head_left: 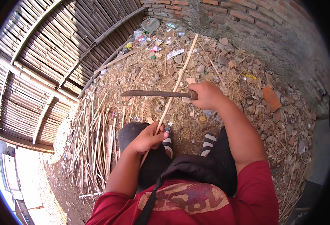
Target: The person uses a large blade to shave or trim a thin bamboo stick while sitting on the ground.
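My left hand (150,138) is closed round a long, pale bamboo strip (182,73) above my left knee. The strip slants up and away to the right, its lower end passing down beside my leg. In my right hand (207,96) is the handle of a machete (155,93) with a dark, worn blade. That blade points left and lies across the strip, some way beyond my left hand. Whether its edge touches the strip I cannot tell.
Many thin bamboo strips (93,138) lie heaped at my left. A bamboo slat wall (45,56) rises at the left, a brick wall (247,18) at the far right. Rubble, dry straw and litter (175,53) cover the ground, with a broken tile (271,98) at the right.
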A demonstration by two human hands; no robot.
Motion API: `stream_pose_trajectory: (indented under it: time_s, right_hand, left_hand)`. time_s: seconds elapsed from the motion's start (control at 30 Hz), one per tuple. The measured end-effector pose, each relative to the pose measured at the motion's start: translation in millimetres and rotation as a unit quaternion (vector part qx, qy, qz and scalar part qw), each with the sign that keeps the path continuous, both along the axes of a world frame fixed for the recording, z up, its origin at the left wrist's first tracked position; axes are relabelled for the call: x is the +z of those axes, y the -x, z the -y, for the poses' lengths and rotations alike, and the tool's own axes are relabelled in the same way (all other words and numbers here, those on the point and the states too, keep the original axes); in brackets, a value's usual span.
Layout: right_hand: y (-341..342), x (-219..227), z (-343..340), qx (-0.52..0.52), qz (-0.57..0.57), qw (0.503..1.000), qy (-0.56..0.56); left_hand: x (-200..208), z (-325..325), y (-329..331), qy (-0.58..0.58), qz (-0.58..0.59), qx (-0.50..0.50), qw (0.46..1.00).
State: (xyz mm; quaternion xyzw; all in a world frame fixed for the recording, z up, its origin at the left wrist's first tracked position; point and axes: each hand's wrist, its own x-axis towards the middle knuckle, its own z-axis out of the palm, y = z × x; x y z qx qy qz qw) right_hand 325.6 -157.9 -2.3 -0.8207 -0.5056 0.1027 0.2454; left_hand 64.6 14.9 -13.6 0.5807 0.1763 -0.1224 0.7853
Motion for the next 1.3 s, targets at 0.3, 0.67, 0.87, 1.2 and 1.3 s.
stream_pose_trajectory:
  time_s: [0.3, 0.67, 0.87, 1.2, 1.3]
  right_hand:
    - [6, 7, 1, 0.017, 0.016, 0.999, 0.031]
    - [-9, -7, -6, -0.036, -0.037, 0.995, 0.081]
    - [5, 4, -13, -0.01, -0.012, 0.987, 0.163]
    - [13, 1, -21, 0.011, -0.036, 0.981, 0.192]
    - [-39, -50, -3, -0.154, -0.159, 0.97, 0.096]
  left_hand:
    - [-3, 5, -1, -0.016, -0.01, -0.01, 1.0]
    - [-19, 6, -5, -0.117, 0.009, -0.025, 0.993]
    - [-34, 18, -3, -0.338, -0.015, 0.002, 0.941]
    - [-55, 15, -1, -0.402, -0.021, 0.013, 0.915]
    - [-52, 18, -9, -0.378, -0.017, 0.012, 0.926]
